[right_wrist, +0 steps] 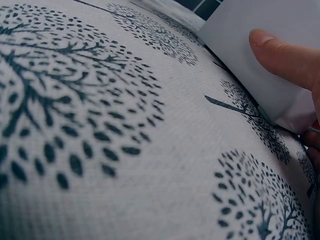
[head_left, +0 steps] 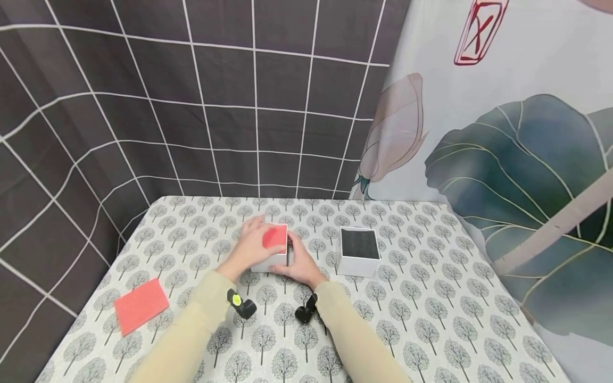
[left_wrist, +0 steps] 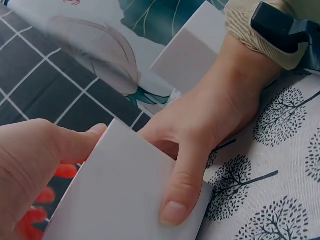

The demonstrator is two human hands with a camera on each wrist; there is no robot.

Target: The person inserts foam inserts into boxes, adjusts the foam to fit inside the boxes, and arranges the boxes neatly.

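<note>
A white box (head_left: 269, 264) with a red top or inside (head_left: 280, 238) stands near the middle of the table. My left hand (head_left: 251, 246) reaches over it from the left, its thumb stretched across the red near the front rim. Some of its fingers show red-tinted and blurred past the box edge in the left wrist view. With its thumb flat on the front face, my right hand (head_left: 301, 260) grips the same box (left_wrist: 125, 195) by its right side. The other right fingers lie along that side, partly hidden.
To the right stands a second white box (head_left: 358, 267), filled with black material (head_left: 360, 243). A flat red rectangular piece (head_left: 141, 307) lies at the left front. Under everything is a tree-patterned tablecloth (head_left: 416, 330). Dark grid curtains (head_left: 220, 106) hang behind.
</note>
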